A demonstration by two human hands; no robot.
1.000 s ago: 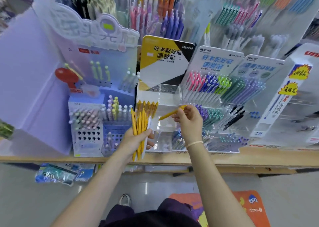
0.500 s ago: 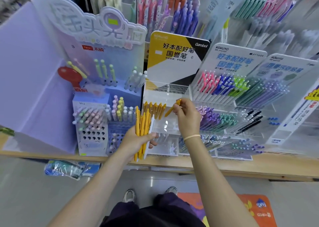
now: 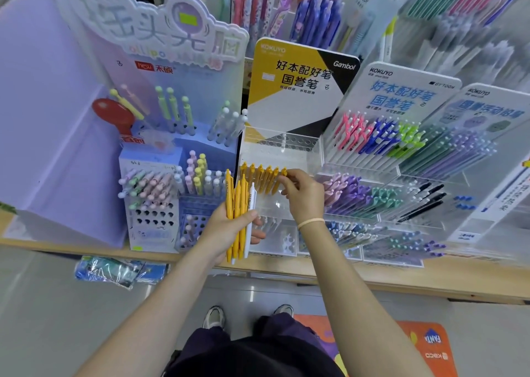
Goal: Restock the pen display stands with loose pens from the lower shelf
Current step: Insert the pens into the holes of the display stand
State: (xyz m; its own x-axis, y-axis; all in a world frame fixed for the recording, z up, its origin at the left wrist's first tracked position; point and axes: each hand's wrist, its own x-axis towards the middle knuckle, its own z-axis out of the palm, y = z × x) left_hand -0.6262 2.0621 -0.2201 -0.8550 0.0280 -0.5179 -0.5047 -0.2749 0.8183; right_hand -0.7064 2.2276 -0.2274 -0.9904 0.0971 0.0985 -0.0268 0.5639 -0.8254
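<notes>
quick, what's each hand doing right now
left hand: grips a bundle of yellow pens.
right hand: pinches one yellow pen at the stand's row.

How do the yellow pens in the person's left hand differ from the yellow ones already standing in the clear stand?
The bundle of loose pens is gripped together in the left hand, touching one another; the row of slotted pens stands side by side in the clear stand. The bundle includes one white pen; the row looks all yellow. The right hand pinches the row's rightmost pen. Both sets share the same yellow colour.
</notes>
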